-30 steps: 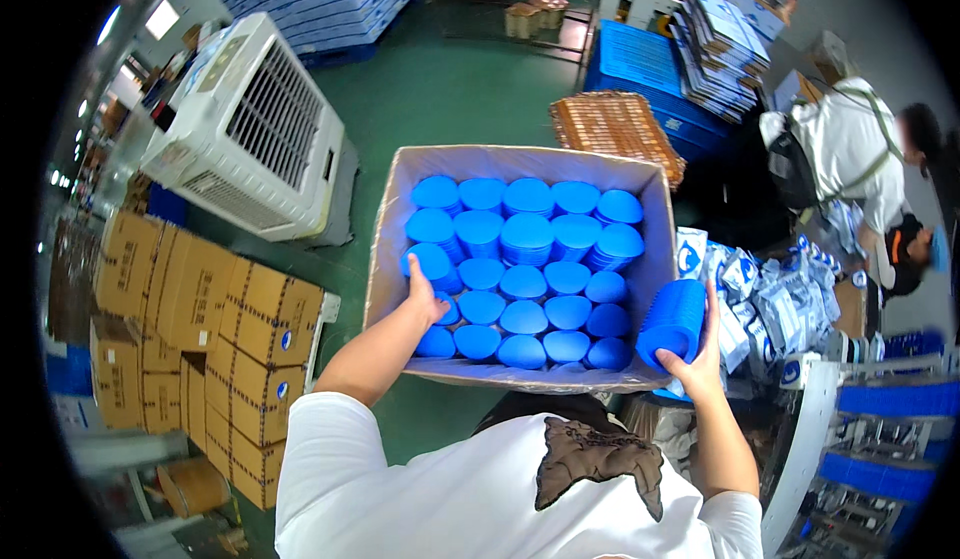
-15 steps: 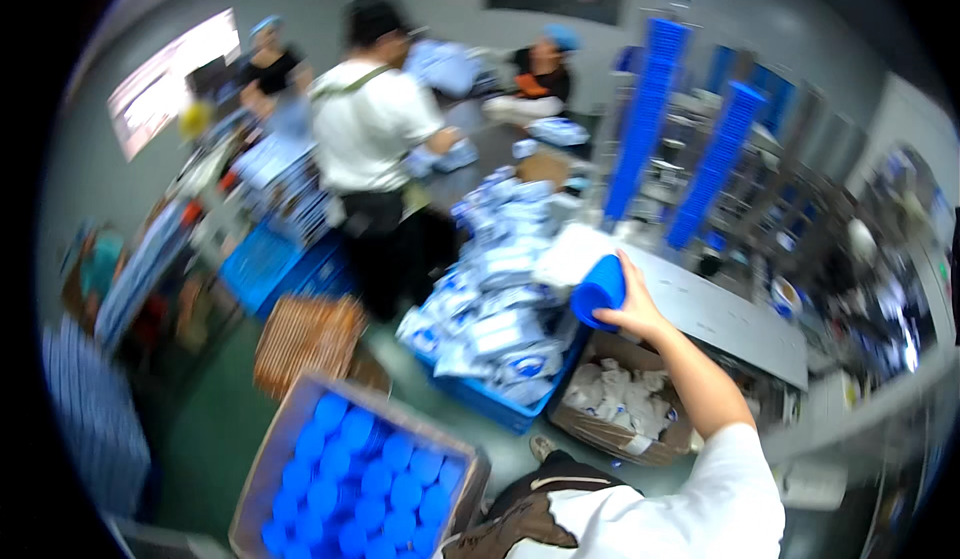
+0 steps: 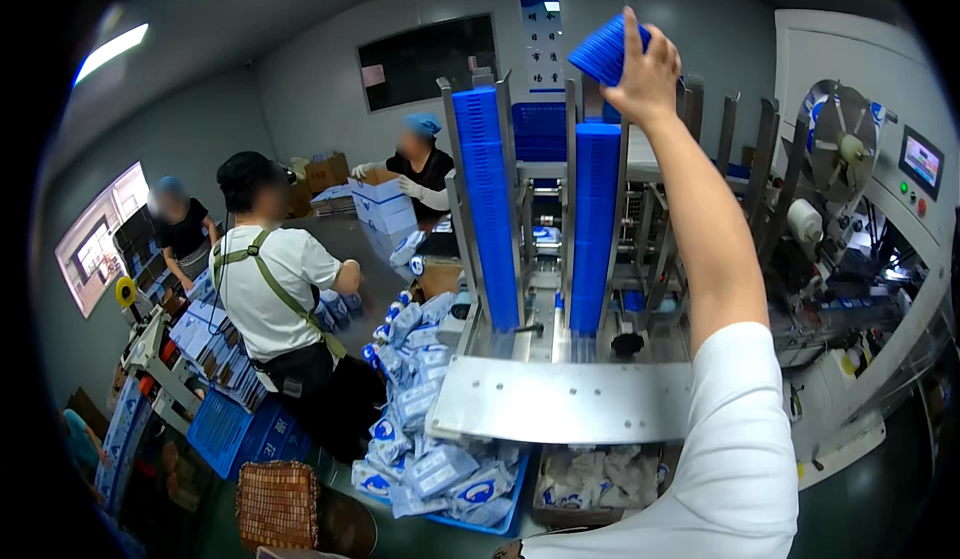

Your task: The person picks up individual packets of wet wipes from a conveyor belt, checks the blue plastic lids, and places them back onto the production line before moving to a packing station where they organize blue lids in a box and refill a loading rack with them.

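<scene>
My right hand (image 3: 648, 74) is raised high over the machine. Its fingers are closed round a short, ribbed stack of nested blue plastic pieces (image 3: 602, 51), held tilted; whether they are cups or lids I cannot tell. Just below it, a tall blue stack (image 3: 596, 229) stands between upright metal guides of the machine. To its left another tall blue stack (image 3: 486, 204) rises between its own guides. The held stack is above the right column, and I cannot make out any contact between them. My left hand is out of view.
A metal cover plate (image 3: 560, 399) juts out in front of the columns. Below are a blue crate (image 3: 510, 514) heaped with pouches and a carton (image 3: 545, 499) of white scraps. Co-workers stand left and behind. A woven-topped stool (image 3: 278, 504) is at lower left.
My right hand has risen with the blue stack, from beside the plate to above the right column. The view has turned toward the machine; the box of blue pieces has left it.
</scene>
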The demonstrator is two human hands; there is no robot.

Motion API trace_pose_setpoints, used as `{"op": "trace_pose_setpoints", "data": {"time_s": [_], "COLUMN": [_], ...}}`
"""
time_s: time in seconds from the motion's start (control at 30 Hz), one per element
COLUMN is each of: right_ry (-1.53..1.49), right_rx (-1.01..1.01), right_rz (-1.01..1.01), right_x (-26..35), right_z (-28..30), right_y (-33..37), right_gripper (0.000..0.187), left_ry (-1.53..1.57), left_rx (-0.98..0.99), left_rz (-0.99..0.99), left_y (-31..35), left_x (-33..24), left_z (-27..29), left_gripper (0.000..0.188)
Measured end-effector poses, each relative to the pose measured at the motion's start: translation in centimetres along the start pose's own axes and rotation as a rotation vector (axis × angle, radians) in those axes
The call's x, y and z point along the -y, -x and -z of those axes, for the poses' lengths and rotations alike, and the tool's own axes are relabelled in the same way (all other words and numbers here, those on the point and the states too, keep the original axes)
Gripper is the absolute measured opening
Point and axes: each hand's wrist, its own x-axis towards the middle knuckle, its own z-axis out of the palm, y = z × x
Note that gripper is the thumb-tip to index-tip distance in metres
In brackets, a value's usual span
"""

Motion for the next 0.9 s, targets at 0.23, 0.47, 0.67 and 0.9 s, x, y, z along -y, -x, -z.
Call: {"op": "trace_pose_setpoints", "data": {"time_s": [0.23,0.47,0.67,0.9], "right_ry": [0.323,-0.146,-0.020,-0.013], "right_rx": [0.306,0.445,0.416,0.212], "right_rz": [0.407,0.402,0.331,0.204], "right_x": [-2.4,-3.0,-1.9,-0.9], "right_z": [-6.3,-6.3,-8.2,-8.1], "right_y": [-3.9,-1.8,0.5,5.3], "right_gripper": [0.112,0.097,0.093,0.095], "left_ry": [-0.036,-0.427,0.283,0.304], "left_rx": [-0.088,0.058,0.417,0.851], "left_rz": [-0.087,-0.479,0.438,0.620], "left_y": [2.9,0.5,1.0,5.2], "left_x": [0.9,7.1,8.2,10.1], "left_z": [-3.8,-2.8,-19.0,-32.7], "left_gripper": [0.060,0.064,0.089,0.082]}}
